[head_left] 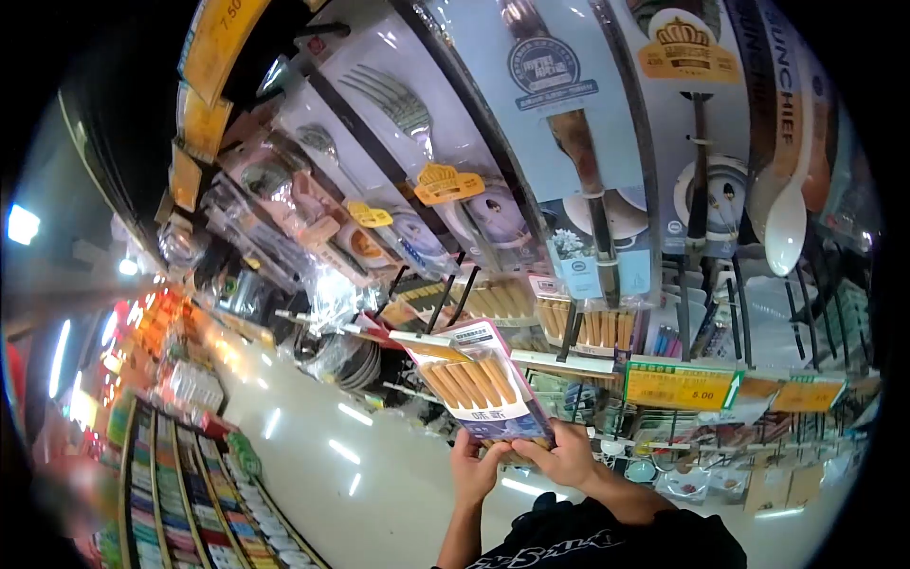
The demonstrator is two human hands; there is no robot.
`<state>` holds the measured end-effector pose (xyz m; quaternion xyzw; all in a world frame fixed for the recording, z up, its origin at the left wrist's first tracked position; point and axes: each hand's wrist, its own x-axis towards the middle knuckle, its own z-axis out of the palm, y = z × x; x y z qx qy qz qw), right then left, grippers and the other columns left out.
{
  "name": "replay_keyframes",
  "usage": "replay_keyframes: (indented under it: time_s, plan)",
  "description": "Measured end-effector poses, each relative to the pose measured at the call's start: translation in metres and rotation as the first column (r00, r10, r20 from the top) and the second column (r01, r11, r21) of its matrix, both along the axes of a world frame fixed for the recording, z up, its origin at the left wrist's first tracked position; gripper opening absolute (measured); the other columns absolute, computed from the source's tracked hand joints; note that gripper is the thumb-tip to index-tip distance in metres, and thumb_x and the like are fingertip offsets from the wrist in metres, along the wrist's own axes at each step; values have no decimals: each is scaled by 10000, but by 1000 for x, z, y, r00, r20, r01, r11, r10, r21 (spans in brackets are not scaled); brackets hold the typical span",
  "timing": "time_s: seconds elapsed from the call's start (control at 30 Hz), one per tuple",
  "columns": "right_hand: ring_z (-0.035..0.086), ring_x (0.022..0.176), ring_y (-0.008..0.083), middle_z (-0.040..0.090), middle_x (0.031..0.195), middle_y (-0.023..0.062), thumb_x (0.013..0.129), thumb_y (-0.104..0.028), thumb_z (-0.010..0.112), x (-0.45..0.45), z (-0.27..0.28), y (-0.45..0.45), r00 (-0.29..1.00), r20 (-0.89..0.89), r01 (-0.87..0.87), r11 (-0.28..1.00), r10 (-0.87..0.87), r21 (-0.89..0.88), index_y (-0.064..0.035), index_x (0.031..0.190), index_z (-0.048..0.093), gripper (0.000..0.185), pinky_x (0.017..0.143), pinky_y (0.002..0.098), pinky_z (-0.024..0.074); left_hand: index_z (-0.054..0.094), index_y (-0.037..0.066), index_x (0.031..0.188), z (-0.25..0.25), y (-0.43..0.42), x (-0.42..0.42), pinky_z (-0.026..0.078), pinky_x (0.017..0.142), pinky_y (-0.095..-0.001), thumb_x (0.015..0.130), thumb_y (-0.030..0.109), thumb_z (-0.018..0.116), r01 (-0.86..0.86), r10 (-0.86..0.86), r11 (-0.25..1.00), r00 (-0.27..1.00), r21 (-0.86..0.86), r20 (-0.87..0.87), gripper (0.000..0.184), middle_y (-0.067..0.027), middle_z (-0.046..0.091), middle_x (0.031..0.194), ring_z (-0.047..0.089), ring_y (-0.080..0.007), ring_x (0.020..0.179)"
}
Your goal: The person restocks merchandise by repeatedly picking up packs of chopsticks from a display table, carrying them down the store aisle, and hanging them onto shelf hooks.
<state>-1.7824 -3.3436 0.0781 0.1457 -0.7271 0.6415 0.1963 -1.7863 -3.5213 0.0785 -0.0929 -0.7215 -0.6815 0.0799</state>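
From where I stand, a low shelf of many-coloured packed goods point(180, 493) fills the bottom left, too tightly packed to count. Beside it runs a glossy pale floor point(303, 431) streaked with light. Above, at the rack's upper left edge, hang at least three yellow price cards point(220, 43), the top one reading 7.50.

Next comes one clear pack with a silver fork point(408, 119), slanting down the rack. Below its lower end, two black metal hooks point(453, 302) jut out close above the held packet.

That is one flat white packet with a pink edge point(474, 379), showing about five tan, wood-like handles, tilted in front of the rack's lower edge and covering part of it. The left hand point(477, 469) has its lower left corner, thumb on the front and fingers curled up close. The right hand point(566, 462) grips the lower right corner just as closely, the thumb tips almost meeting; the fingers behind are hidden.

Behind hangs a similar pack of tan handles point(592, 324), beneath one tall light-blue cutlery pack point(616, 123). Farther right are one yellow price label with a green border point(681, 387), reading 5.00, and one white spoon point(787, 228) near the rack's right edge.
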Motion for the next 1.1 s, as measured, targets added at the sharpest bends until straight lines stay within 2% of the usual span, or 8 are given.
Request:
replay_keyframes:
  time_s: [0.13, 0.23, 0.43, 0.63, 0.73, 0.77, 0.9, 1.1]
  plan:
    - [618, 519, 292, 616, 634, 171, 764, -309, 790, -4, 0, -9, 993, -39, 109, 993, -110, -36, 32, 768, 593, 394, 512, 362, 484, 480, -19, 1190, -7, -8, -17, 511, 800, -290, 797, -44, 672, 89, -87, 996, 993, 26, -73, 438, -102, 616, 1094, 622, -176, 951]
    - [678, 717, 163, 704, 857, 142, 793, -174, 762, 5, 12, -10, 988, 130, 77, 995, -86, 70, 47, 1013, 624, 340, 671, 291, 527, 537, -10, 1096, -2, -6, -24, 489, 788, -259, 776, 16, 748, 82, -70, 987, 993, 138, -91, 384, -73, 665, 978, 623, -120, 875]
    - [646, 766, 108, 708, 889, 99, 798, -125, 752, 6, 11, -38, 975, 147, 188, 974, -169, -126, 45, 1014, 624, 304, 704, 285, 527, 490, -31, 1197, 7, -15, -37, 485, 848, -286, 847, 38, 676, 221, -200, 965, 968, 143, -150, 402, -78, 631, 1075, 613, -136, 949]
    - [658, 709, 144, 696, 819, 106, 773, -218, 783, -7, 12, -61, 931, 186, 352, 905, -314, -238, 47, 982, 626, 372, 647, 307, 525, 441, -41, 1271, 15, -19, -57, 459, 888, -283, 889, 78, 643, 286, -274, 944, 957, 166, -94, 448, -90, 594, 1130, 575, -130, 1000]
    - [641, 695, 150, 676, 802, 90, 761, -231, 797, -3, 38, -66, 857, 197, 501, 860, -476, -98, 48, 1068, 590, 463, 637, 307, 520, 445, -34, 1255, 17, -14, -75, 453, 865, -279, 916, 153, 641, 262, -244, 956, 960, 135, -135, 434, -82, 591, 1100, 556, -123, 963]
    - [640, 826, 175, 654, 936, 127, 765, -241, 793, -11, 12, -66, 883, 201, 460, 867, -424, -194, 43, 1166, 522, 560, 714, 325, 517, 446, -32, 1249, 15, -12, -82, 452, 860, -278, 919, 165, 640, 266, -249, 952, 960, 148, -129, 430, -80, 590, 1094, 554, -122, 956]
    - [573, 1071, 248, 542, 1207, 206, 790, -236, 761, 20, 11, -66, 774, 132, 614, 785, -619, 84, 47, 1264, 429, 644, 873, 371, 481, 434, -25, 1238, 9, 4, -97, 447, 859, -299, 933, 244, 626, 274, -268, 950, 962, 151, -60, 449, -87, 585, 1083, 545, -143, 953]
    - [652, 845, 246, 645, 1034, 160, 771, -268, 771, 110, -35, -32, 682, 309, 675, 733, -663, 82, 26, 1192, 520, 571, 737, 350, 524, 299, -68, 1357, -9, 21, -95, 289, 1061, -402, 905, 239, 642, 21, -26, 999, 979, -26, -204, 645, -211, 389, 1318, 402, -290, 1212]
